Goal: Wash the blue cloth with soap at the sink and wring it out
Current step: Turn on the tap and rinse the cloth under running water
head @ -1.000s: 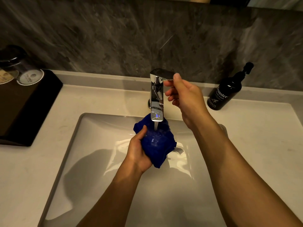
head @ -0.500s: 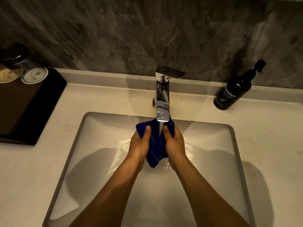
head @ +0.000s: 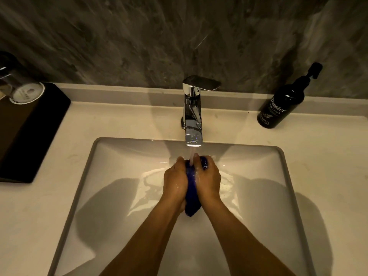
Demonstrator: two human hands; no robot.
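Both hands met at center frame under the running tap (head: 192,114), blue cloth (head: 192,193) squeezed between them. Left hand (head: 175,181) gripped the cloth from the left side of the frame, right hand (head: 209,179) from the right, fingers of both curled round it, thumbs up top near the stream. Cloth was bunched into a narrow roll, long axis running top-to-bottom in the frame, upper end hidden between the thumbs, lower tail poking out below the wrists over the sink (head: 119,196) basin. Water hit the roll's top end just between the two thumbs.

Key relation: cloth lay along the gap between the palms, so both hands were equally near, neither leading. Judged step: wetting/rinsing, with soap not yet visible on the cloth. Hand wash bottle (head: 282,104) stood upright at right of frame on the counter (head: 328,156), well apart from the hands, nearer the right hand; that hand would likely go for it. Black tray (head: 35,132) with glasses sat at left.
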